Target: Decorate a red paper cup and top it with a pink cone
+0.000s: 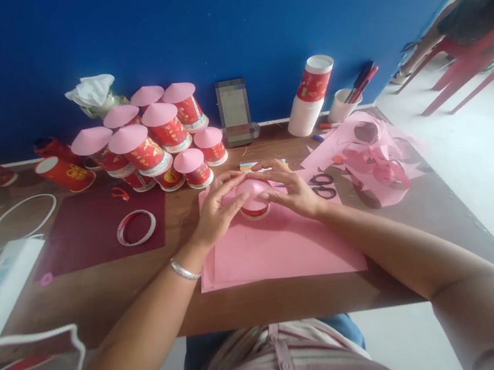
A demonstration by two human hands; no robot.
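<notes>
In the head view, a pink paper cone (255, 190) sits on an upside-down red paper cup (256, 212) in front of me. My left hand (217, 210) curves around the cone's left side, thumb on its near slope. From the other side my right hand (298, 192) presses the cone with its thumb and fingers. The fingertips of both hands nearly meet at the far side. Under the cup lies a stack of pink paper sheets (282, 249). Black-handled scissors (322, 185) rest on the paper beside my right hand.
Several red cups with pink cone tops (164, 123) stand at back left. A tape roll (136, 228) lies on a dark red sheet (93, 231). A phone (235, 114) leans on the blue wall. Pink paper scraps (374, 162) and stacked cups (311, 96) are right; a power strip (14, 277) is left.
</notes>
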